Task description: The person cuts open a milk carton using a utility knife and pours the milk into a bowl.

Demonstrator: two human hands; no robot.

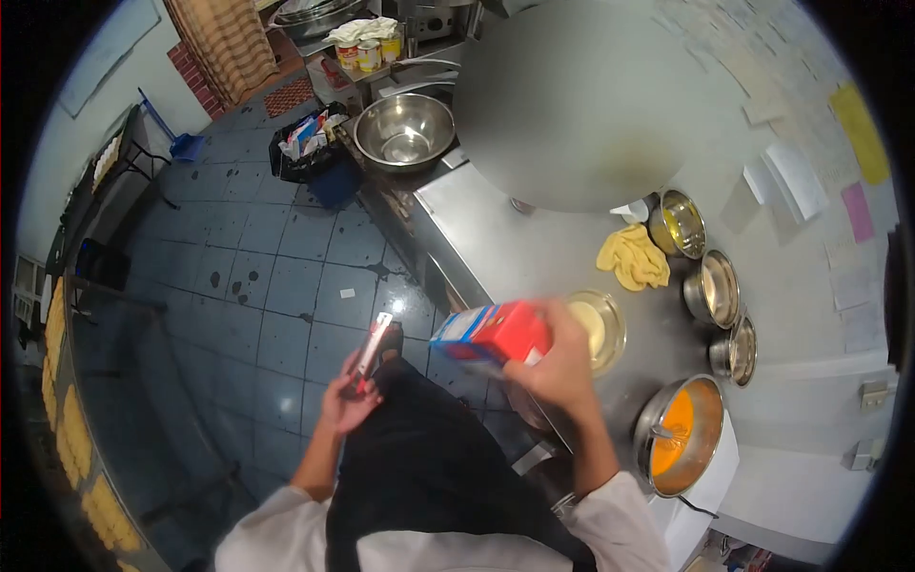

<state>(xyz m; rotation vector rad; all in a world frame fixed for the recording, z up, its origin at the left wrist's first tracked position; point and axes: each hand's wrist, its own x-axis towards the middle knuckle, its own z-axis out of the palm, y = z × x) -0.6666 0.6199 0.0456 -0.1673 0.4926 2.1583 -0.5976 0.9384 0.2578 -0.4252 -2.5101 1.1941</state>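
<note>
My left hand [351, 404] is closed around a slim red and silver tool that looks like a utility knife [374, 345], its tip pointing up and away from me. A red, white and blue carton [496, 334] lies tilted on its side in my right hand [560, 367], slightly blurred, by the counter's front edge. Just beyond that hand stands a bowl [615, 334] with pale cream-coloured contents. Nearer me on the right, a steel bowl [710, 429] holds orange liquid and a whisk [664, 434].
On the steel counter [496, 238] are a crumpled yellow cloth [633, 257] and several small steel bowls along the wall. A large round grey shape [562, 105] covers the back. Leftward are a large steel bowl [405, 133], a black rubbish bag [295, 162] and the tiled floor [248, 324].
</note>
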